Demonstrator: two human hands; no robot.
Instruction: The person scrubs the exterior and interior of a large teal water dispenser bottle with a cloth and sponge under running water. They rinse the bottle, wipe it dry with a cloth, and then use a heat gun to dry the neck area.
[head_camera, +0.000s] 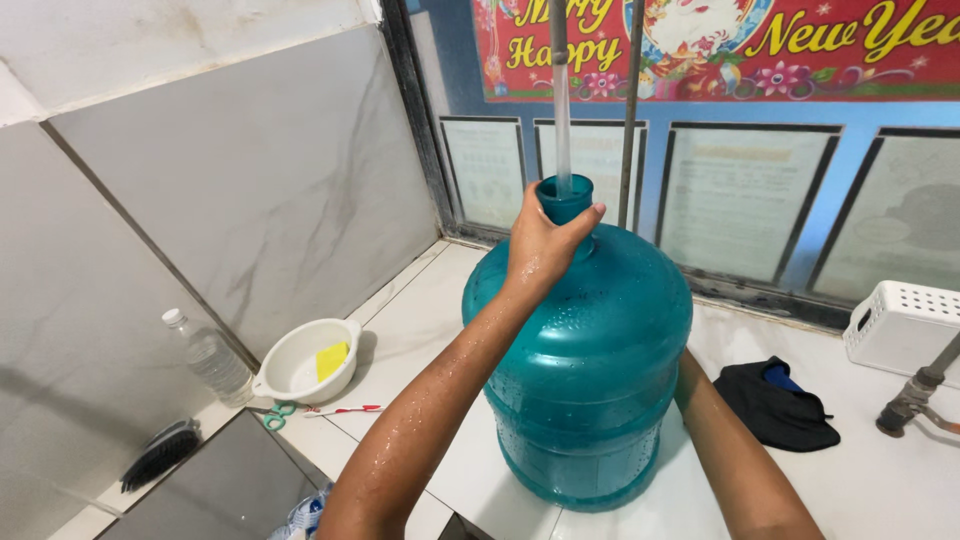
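A large teal water jug (590, 370) stands upright on the white counter (420, 330). My left hand (540, 245) grips its narrow neck, wet arm stretched forward. A clear tube (562, 110) drops from above into the jug's mouth. My right forearm (735, 450) reaches round the jug's right side; that hand is hidden behind the jug.
A white bowl (300, 365) with a yellow sponge, a clear plastic bottle (212, 357), a black brush (160, 455), green scissors (277, 414) and a toothbrush (345, 409) lie left. Black cloth (780, 410), a white perforated basket (905, 320) and a metal pipe fitting (915, 395) sit right.
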